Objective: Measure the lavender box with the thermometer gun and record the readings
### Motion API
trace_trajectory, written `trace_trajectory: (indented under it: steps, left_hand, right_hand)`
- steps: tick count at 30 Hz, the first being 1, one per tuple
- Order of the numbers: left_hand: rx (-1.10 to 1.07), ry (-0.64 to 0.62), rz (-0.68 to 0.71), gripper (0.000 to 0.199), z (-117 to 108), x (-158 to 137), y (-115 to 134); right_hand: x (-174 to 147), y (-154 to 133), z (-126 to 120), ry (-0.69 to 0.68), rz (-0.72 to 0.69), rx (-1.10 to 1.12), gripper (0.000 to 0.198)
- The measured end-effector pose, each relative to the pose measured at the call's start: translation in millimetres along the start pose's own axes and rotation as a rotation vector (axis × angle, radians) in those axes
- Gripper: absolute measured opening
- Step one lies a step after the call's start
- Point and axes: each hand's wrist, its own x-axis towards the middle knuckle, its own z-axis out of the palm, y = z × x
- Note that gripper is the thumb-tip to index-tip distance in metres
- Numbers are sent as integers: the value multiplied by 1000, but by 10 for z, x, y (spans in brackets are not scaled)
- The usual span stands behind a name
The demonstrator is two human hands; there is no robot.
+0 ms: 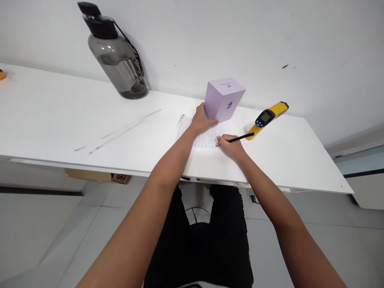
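Note:
My left hand [203, 119] is wrapped round the lower left part of a lilac box [230, 105], its thumb across the front. The box stands upright near the wall, on or just behind a sheet of paper [207, 140] covered in small dark writing. My left wrist and hand hide part of that sheet. A slim black pen [241, 137] is pinched in my right hand [233, 147], its tip at the paper's right edge. Just beyond the pen's back end lies a yellow and black handheld device [266, 117] with a small screen and blue buttons.
A large grey see-through water bottle [121, 66] with a black lid stands against the wall on the white table [144, 136]. Dark streaks mark the tabletop at left. Below the table's front edge, a cardboard box [99, 176] shows. An orange object [2, 75] is cut off at far left.

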Motion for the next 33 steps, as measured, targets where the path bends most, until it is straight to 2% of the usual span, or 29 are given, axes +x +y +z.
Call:
trace_trajectory:
  steps: [25,33]
  left_hand:
    - [-30,-46,-23,100,-40,-46,70]
    - [-14,-43,-9,102,-23,-23,34]
  right_hand:
    - [-35,-27,-6,63,-36,22,40]
    - [-28,-14,-10,23,-32,-19,44]
